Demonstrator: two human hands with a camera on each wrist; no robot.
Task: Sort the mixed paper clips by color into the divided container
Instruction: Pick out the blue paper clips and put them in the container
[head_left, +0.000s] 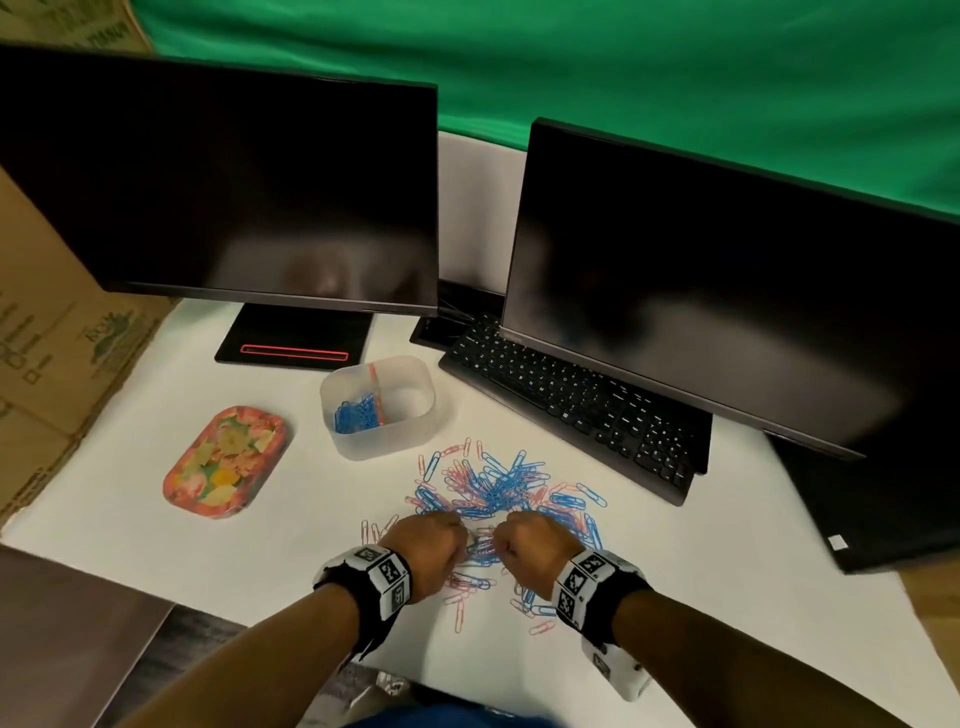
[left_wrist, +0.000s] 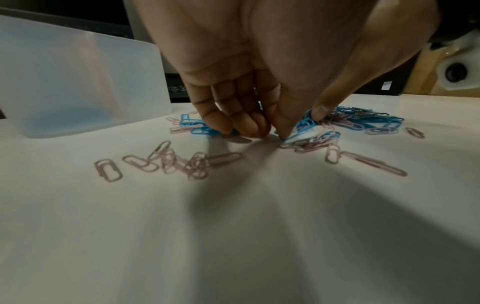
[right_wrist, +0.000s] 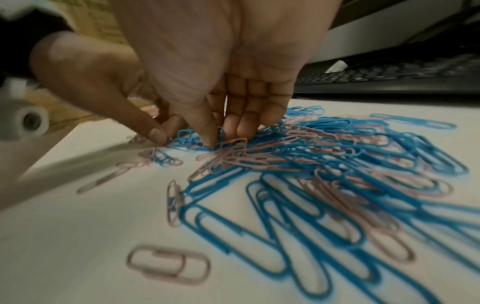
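Observation:
A mixed pile of blue and pink paper clips (head_left: 498, 493) lies spread on the white table. Beyond it stands the translucent divided container (head_left: 410, 441), with blue clips (head_left: 356, 413) in its left compartment and nothing seen in its right one. Both hands reach down into the pile's near edge with curled fingers. In the left wrist view my left hand (left_wrist: 301, 125) pinches a blue clip (left_wrist: 307, 123) between thumb and index finger. My right hand (right_wrist: 221, 135) has thumb and fingertips closed on clips in the tangle; I cannot tell their colour. The hands (head_left: 460, 540) (head_left: 501, 543) nearly touch.
A floral tray (head_left: 226, 462) lies left of the container. Two dark monitors (head_left: 223, 187) (head_left: 727, 291) and a black keyboard (head_left: 571, 400) stand behind and to the right. A cardboard box (head_left: 57, 332) borders the left side. Loose pink clips (left_wrist: 166, 162) lie near the table's front.

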